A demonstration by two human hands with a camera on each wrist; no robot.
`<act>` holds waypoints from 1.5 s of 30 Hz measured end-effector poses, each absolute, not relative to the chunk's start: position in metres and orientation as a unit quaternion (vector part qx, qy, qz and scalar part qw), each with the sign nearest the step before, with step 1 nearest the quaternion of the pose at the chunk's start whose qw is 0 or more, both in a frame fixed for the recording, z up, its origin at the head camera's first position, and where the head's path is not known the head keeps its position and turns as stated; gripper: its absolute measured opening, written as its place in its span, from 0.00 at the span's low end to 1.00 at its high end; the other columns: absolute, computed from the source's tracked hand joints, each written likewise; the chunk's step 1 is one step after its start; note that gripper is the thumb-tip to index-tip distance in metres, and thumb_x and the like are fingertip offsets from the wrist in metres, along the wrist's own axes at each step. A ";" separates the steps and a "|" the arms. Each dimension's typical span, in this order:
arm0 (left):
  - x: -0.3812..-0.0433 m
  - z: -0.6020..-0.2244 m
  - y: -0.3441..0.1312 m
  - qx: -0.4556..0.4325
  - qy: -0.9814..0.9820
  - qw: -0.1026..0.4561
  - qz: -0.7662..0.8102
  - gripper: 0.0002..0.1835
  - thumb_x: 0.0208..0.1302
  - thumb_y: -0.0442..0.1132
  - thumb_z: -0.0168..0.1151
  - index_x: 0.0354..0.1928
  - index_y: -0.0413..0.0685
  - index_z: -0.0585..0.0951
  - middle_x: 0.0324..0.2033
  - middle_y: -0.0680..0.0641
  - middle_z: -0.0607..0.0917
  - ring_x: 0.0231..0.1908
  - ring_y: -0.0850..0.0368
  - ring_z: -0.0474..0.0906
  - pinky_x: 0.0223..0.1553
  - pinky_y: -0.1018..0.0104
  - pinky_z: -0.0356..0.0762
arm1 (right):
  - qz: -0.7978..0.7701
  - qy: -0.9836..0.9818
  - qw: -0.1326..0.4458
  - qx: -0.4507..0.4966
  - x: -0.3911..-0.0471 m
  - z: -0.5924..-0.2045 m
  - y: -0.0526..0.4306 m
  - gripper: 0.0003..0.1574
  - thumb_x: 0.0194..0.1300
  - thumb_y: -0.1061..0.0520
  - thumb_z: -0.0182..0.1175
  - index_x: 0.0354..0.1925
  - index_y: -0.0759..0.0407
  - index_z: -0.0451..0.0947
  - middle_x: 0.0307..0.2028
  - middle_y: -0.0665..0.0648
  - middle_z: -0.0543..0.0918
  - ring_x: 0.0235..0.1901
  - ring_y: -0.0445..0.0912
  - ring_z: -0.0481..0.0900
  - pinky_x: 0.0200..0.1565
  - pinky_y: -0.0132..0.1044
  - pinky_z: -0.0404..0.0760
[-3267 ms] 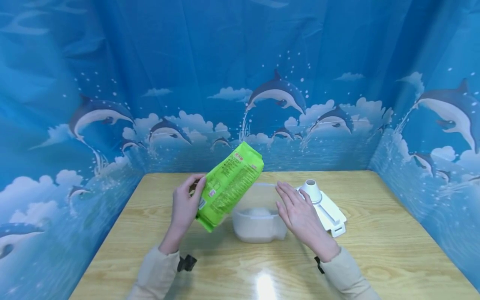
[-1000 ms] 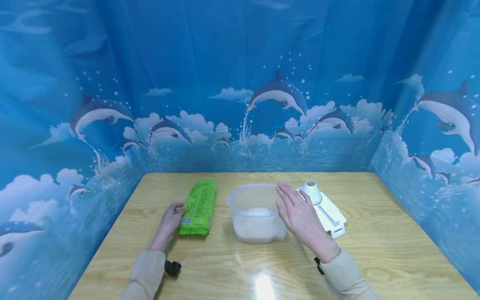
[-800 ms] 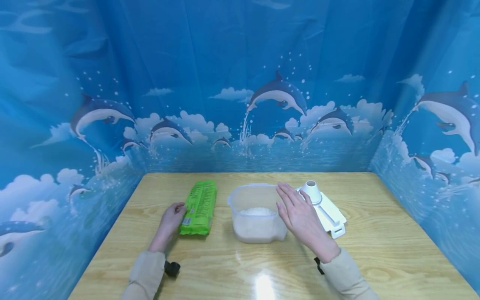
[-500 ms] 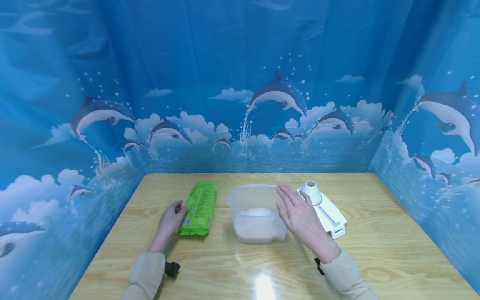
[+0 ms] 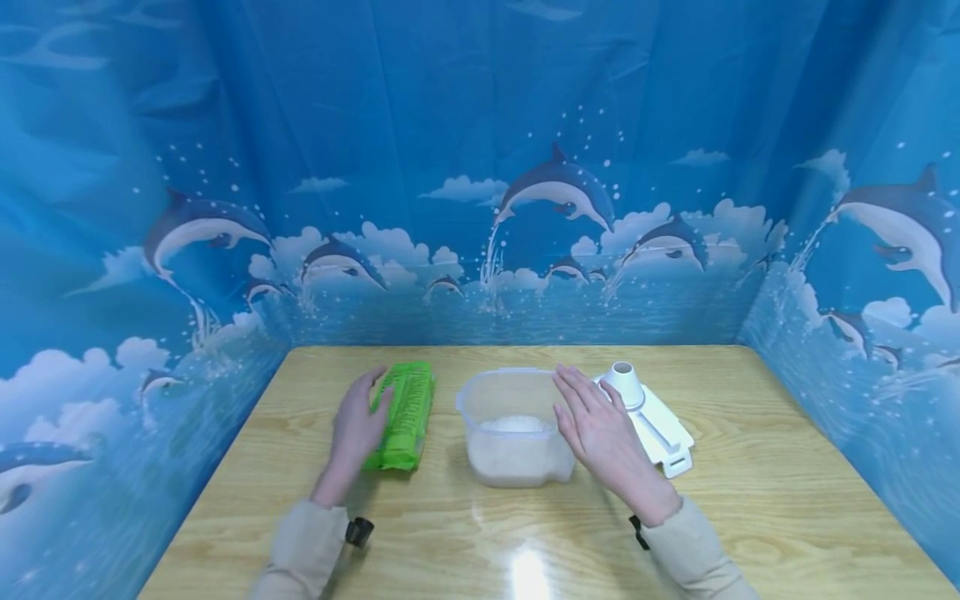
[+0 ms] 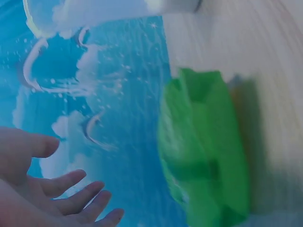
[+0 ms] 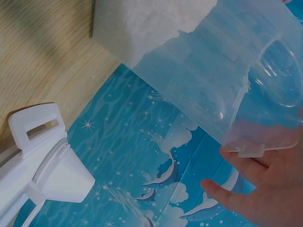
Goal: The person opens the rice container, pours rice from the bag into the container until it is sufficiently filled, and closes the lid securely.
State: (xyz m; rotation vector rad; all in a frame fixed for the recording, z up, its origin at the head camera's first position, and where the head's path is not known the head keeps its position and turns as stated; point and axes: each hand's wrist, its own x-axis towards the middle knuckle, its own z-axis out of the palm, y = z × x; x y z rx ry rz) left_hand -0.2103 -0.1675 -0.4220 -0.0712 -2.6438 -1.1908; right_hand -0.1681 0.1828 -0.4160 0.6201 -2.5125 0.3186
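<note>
Beside a bright green printed bag [image 5: 406,417], lying on the wooden table, is my left hand [image 5: 358,425]; it overlaps the bag's left edge in the head view. In the left wrist view, that hand [image 6: 71,194] has spread fingers with nothing in them, apart from the bag [image 6: 203,151]. A clear plastic container [image 5: 517,468] stands upright at the middle, partly filled with white grains [image 5: 516,423]. My right hand [image 5: 600,429] touches its right rim with nearly straight fingers. The right wrist view shows these fingers [image 7: 244,165] at the rim's corner tab.
Right of the container lies a white plastic lid [image 5: 662,425] with a cone-shaped spout [image 5: 622,385], partly behind my right hand. A blue dolphin-printed curtain [image 5: 450,250] borders the table [image 5: 480,542] at the back and both sides.
The green bag, held tilted up by the left hand earlier, now lies left of the container. The left hand has let go and risen, its fingers spreading. The right hand stays at the rim.
</note>
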 end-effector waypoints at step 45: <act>-0.186 -0.413 -0.066 -0.199 -0.941 0.175 -0.209 0.41 0.73 0.68 0.45 0.76 0.45 0.63 0.74 0.43 0.67 0.77 0.43 0.53 0.74 0.33 0.40 | 0.111 -0.933 0.257 0.228 -0.167 -0.414 0.181 0.32 0.80 0.47 0.44 0.70 0.65 0.68 0.72 0.62 0.69 0.71 0.57 0.67 0.70 0.62 0.62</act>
